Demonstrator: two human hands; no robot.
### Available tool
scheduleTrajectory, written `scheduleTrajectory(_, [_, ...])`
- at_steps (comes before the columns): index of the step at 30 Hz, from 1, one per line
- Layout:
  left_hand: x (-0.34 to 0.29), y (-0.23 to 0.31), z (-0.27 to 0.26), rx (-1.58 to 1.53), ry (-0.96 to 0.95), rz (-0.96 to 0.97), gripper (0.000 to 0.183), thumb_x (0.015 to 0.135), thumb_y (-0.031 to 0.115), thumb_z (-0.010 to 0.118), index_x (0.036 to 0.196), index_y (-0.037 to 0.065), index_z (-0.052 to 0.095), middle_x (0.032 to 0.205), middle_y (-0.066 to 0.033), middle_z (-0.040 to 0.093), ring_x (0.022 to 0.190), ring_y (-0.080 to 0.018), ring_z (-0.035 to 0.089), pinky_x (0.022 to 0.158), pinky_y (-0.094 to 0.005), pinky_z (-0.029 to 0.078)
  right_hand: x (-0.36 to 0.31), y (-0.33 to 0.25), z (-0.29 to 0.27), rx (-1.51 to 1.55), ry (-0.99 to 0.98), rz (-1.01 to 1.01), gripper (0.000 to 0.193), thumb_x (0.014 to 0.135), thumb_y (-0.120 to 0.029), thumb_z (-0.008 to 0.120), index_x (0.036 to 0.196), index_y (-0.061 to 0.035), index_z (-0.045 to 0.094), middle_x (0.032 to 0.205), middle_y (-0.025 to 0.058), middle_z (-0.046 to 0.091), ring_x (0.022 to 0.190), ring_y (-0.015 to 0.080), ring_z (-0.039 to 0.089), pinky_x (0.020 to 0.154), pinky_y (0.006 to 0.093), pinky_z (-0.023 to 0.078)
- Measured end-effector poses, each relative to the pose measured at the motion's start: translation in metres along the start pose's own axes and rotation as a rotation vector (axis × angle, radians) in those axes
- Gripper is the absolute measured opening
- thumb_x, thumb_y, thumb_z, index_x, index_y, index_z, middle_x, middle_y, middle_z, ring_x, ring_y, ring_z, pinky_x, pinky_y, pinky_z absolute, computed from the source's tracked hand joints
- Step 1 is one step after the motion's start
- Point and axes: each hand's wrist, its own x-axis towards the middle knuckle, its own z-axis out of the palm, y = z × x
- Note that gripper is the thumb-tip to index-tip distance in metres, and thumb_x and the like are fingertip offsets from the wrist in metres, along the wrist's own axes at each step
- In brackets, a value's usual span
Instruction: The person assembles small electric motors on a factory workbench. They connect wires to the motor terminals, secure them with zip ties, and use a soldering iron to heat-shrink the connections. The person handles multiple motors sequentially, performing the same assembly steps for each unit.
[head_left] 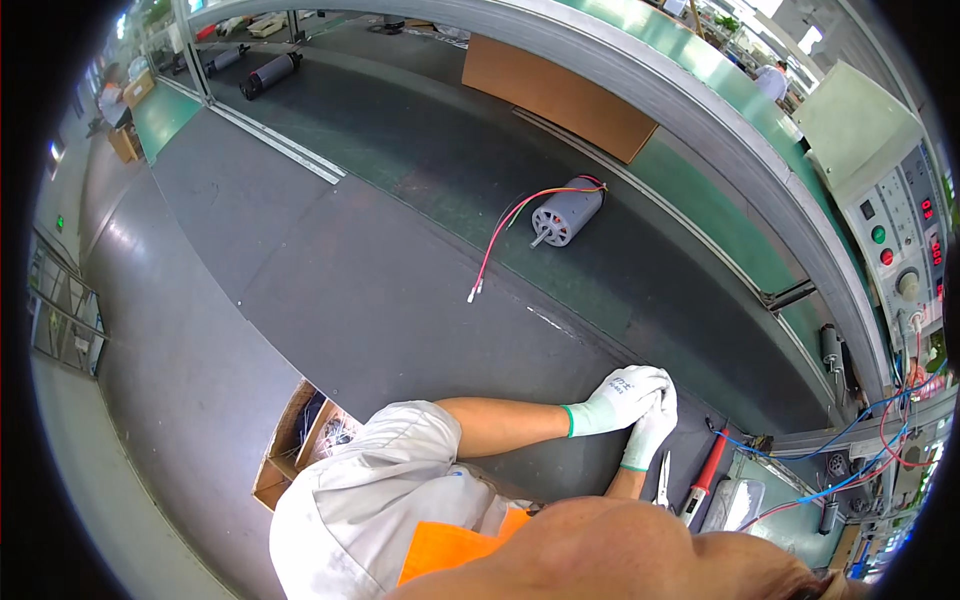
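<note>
My left hand [622,398] and my right hand [653,428] are together over the near edge of the dark work surface, both in white knit gloves with green cuffs. The fingers curl in against each other, and whatever may be between them is hidden. A grey cylindrical motor [574,216] lies on the dark belt farther off, apart from both hands. Its shaft points toward me, and red and yellow wires [497,233] trail from it to white end connectors. Close to my right wrist lie scissors [663,482] and a red-handled test probe [712,458].
A tester box [890,215] with lit displays and knobs stands at the right, trailing blue and red cables [835,455]. A brown cardboard sheet [555,95] leans at the back. More motors [270,75] lie far left. A cardboard box [285,440] sits beside my left sleeve.
</note>
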Motion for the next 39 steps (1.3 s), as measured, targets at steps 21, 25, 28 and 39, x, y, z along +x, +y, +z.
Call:
scheduleTrajectory(21, [0.000,-0.011,0.012,-0.008,0.079,0.059,0.026,0.091,0.018,0.054,0.110,0.007,0.068,0.121,-0.0104,0.067,0.112,-0.0331,0.063,0.099,-0.0438,0.049,0.004,0.011,-0.006,-0.080,0.032,-0.051,0.033,0.105,-0.005,0.049,0.134,0.0075,0.058,0.127,0.0136,0.065,0.111,0.0193,0.064,0.098,0.0307,0.052])
scheduleTrajectory(25, [-0.001,-0.011,0.016,-0.019,0.047,0.043,0.027,0.091,0.017,0.055,0.113,0.006,0.067,0.122,-0.0115,0.066,0.114,-0.0330,0.062,0.101,-0.0439,0.048,0.005,0.017,-0.014,-0.085,0.025,-0.041,0.033,0.105,-0.004,0.048,0.134,0.0069,0.059,0.129,0.0139,0.065,0.114,0.0197,0.063,0.100,0.0316,0.051])
scheduleTrajectory(28, [-0.003,-0.012,0.016,-0.033,0.039,0.034,0.028,0.091,0.016,0.055,0.114,0.005,0.067,0.123,-0.0118,0.066,0.115,-0.0328,0.062,0.102,-0.0438,0.047,0.001,0.016,-0.014,-0.059,0.017,-0.031,0.034,0.105,-0.004,0.048,0.134,0.0069,0.059,0.130,0.0143,0.065,0.115,0.0203,0.063,0.101,0.0322,0.050])
scheduleTrajectory(39, [-0.001,-0.018,0.022,-0.037,0.082,0.056,0.026,0.093,0.018,0.055,0.113,0.006,0.067,0.120,-0.0119,0.067,0.114,-0.0330,0.062,0.100,-0.0442,0.048,0.003,0.011,-0.005,-0.190,0.073,-0.090,0.031,0.105,-0.005,0.049,0.131,0.0065,0.061,0.125,0.0113,0.067,0.109,0.0160,0.064,0.096,0.0290,0.052])
